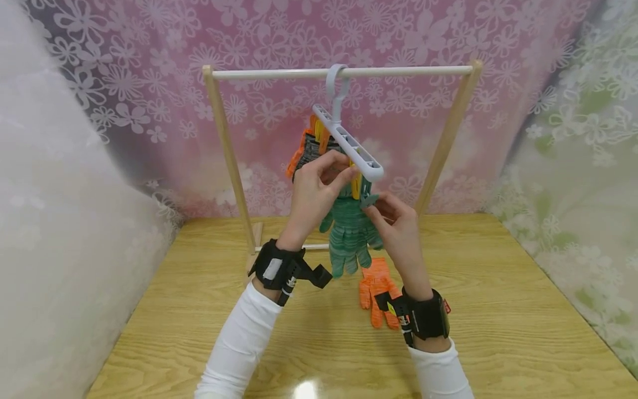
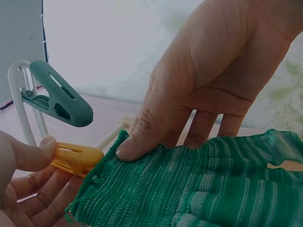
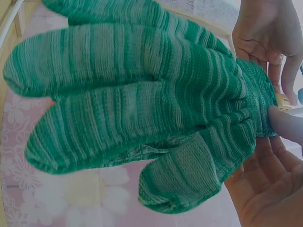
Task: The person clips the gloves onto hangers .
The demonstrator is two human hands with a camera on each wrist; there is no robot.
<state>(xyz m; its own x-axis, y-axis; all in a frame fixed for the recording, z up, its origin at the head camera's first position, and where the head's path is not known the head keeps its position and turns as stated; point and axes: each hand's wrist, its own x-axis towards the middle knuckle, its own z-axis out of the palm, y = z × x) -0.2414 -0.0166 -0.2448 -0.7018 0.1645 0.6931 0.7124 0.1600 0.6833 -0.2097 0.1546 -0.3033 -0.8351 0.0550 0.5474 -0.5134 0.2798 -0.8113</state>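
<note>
My left hand point(image 1: 314, 194) pinches a yellow clothespin point(image 2: 78, 158) between thumb and fingers, beneath the white hanger point(image 1: 355, 145). The clothespin's tip meets the cuff of a green striped knit glove point(image 2: 189, 184); whether it bites the cloth is hard to tell. Beside that cuff is my right hand point(image 1: 401, 227), its thumb and fingers pinching the edge of the glove, as the left wrist view shows. A dark green clothespin point(image 2: 61, 97) hangs from the hanger near both hands. In the right wrist view the glove's fingers point away from my hands.
A wooden rack point(image 1: 226, 155) with a white bar point(image 1: 279, 73) carries the hanger. A grey-black glove with orange point(image 1: 305, 152) hangs behind my left hand. On the wooden table point(image 1: 199, 316) lies an orange glove point(image 1: 376, 277). Flowered cloth point(image 1: 279, 33) stands behind.
</note>
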